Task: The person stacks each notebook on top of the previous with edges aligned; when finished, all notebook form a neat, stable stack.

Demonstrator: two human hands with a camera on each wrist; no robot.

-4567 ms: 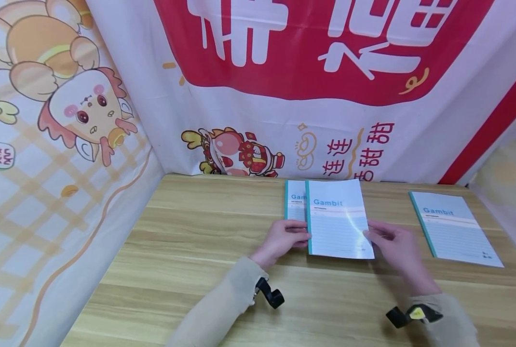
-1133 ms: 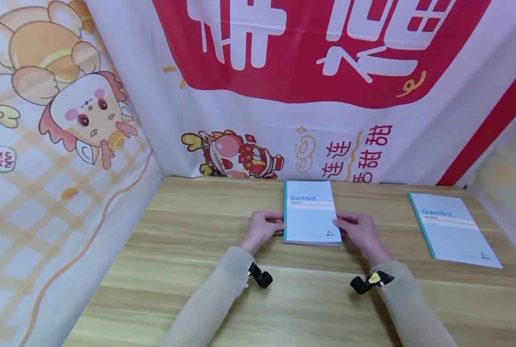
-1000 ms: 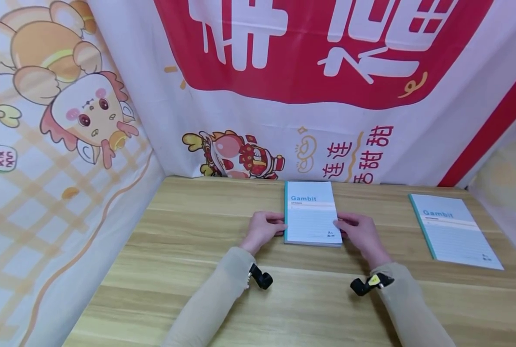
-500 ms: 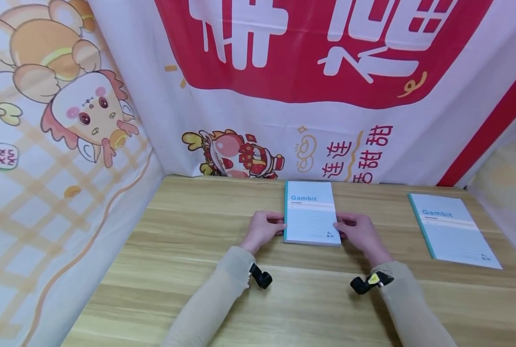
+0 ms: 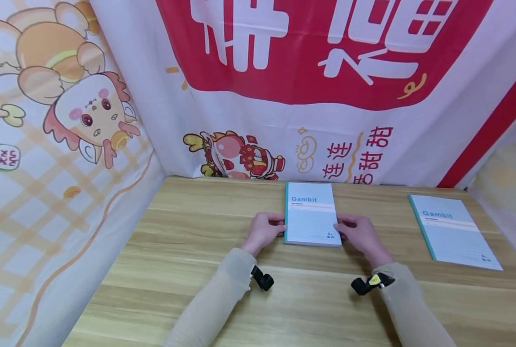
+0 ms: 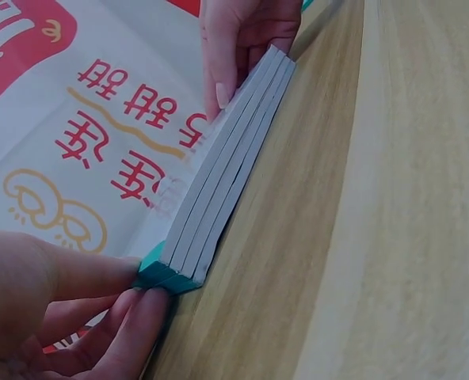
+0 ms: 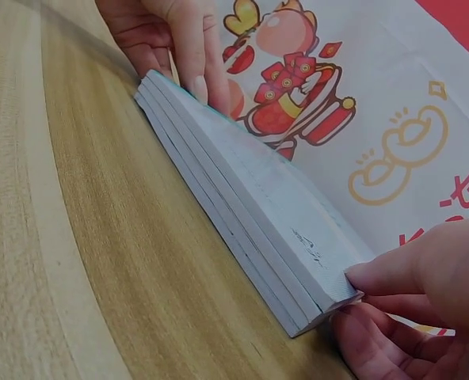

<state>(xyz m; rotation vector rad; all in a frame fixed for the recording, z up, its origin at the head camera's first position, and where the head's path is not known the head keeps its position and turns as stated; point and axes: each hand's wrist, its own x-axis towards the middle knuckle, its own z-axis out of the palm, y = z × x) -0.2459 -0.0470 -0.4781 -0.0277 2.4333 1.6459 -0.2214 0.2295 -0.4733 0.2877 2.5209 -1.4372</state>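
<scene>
A neat stack of several notebooks with "Gambit" on the pale blue cover lies near the back of the table. My left hand grips its teal spine side, and my right hand pinches the opposite edge. Seen from the left wrist, the page edges of the stack line up closely, with thumb and fingers at the teal corner. In the right wrist view, the right thumb rests on the cover corner while the fingers curl at the lower edge.
One more Gambit notebook lies flat and slightly turned at the right of the wooden table. A printed cloth hangs along the back edge, and another patterned cloth borders the left side.
Since the earliest frame, the upper notebook has moved left onto the one beneath, and both hands have shifted left with it. Over the last second the hands and stack stay almost still.
</scene>
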